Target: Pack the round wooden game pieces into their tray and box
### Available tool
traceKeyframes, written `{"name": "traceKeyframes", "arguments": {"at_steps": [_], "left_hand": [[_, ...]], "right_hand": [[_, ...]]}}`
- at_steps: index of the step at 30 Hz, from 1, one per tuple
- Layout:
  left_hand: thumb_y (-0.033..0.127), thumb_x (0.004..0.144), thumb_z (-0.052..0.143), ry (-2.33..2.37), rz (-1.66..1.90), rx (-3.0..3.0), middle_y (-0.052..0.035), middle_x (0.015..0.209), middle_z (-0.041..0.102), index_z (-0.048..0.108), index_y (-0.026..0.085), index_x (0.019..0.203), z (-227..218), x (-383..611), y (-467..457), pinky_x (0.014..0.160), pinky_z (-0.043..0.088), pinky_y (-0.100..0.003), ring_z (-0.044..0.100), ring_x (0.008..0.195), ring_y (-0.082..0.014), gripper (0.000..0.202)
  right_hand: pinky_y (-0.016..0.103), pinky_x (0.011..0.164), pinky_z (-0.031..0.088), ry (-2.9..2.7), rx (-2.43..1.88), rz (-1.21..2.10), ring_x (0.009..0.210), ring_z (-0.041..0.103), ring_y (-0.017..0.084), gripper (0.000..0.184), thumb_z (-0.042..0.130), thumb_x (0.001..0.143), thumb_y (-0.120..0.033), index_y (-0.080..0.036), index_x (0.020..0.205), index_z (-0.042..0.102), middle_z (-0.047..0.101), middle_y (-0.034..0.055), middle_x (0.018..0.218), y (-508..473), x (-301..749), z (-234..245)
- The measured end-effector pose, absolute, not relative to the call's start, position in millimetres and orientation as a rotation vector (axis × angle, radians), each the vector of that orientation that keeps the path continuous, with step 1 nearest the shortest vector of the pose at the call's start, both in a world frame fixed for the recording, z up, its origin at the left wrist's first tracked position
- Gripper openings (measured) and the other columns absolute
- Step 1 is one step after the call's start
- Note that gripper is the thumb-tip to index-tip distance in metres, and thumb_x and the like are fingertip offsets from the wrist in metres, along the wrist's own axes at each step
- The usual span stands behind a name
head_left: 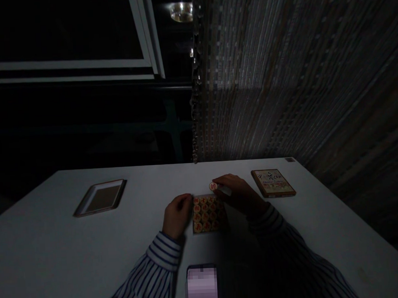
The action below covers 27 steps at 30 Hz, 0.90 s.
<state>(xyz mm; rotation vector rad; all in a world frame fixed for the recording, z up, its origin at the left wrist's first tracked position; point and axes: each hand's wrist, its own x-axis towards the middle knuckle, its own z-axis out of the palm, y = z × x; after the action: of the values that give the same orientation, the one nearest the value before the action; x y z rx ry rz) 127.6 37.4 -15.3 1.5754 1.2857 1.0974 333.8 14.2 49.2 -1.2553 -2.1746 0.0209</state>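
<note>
A small square tray [194, 233] of round Chinese chess pieces with red characters [206, 217] lies in the middle of the white table. My left hand [176, 216] is closed at the tray's left side, its fingertips at the far left corner. Over the far right part of the tray, my right hand [235, 192] pinches one round Chinese chess piece [213, 186], its red character facing me. That hand and its shadow cover some of the pieces on the right.
An open, shallow box part [120, 197] lies on the left of the white table [51, 243]. On the right is a box lid [273, 183] with printed artwork. A phone [201, 286] with a blurred screen lies at the near edge. A string curtain [248, 76] hangs behind the table.
</note>
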Motion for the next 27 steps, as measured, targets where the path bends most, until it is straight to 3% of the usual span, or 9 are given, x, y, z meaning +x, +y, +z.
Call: {"name": "traceKeyframes", "arguments": {"at_steps": [11,27], "left_hand": [[0.040,0.077,0.045,1.386,0.992,1.745,-0.0081,0.098,0.065,0.062,0.018,0.100,-37.1,126.3,34.9,0.083,0.044,-0.034,0.059,0.092,-0.0211,0.036],[0.037,0.077,0.047,1.409,0.969,1.782,-0.0067,0.096,0.065,0.063,0.020,0.100,-42.3,125.0,36.5,0.084,0.043,-0.034,0.058,0.090,-0.0208,0.033]], "right_hand": [[0.031,0.071,0.043,-2.247,-1.335,0.058,0.080,0.057,0.018,0.022,0.048,0.081,-0.030,-0.017,0.094,0.060,0.064,0.0081,0.088,17.9,340.1,41.7],[0.023,0.061,0.041,-2.282,-1.408,0.175,0.068,0.058,0.014,0.019,0.044,0.083,-0.025,-0.017,0.083,0.061,0.065,0.0055,0.076,24.4,347.0,28.9]]}}
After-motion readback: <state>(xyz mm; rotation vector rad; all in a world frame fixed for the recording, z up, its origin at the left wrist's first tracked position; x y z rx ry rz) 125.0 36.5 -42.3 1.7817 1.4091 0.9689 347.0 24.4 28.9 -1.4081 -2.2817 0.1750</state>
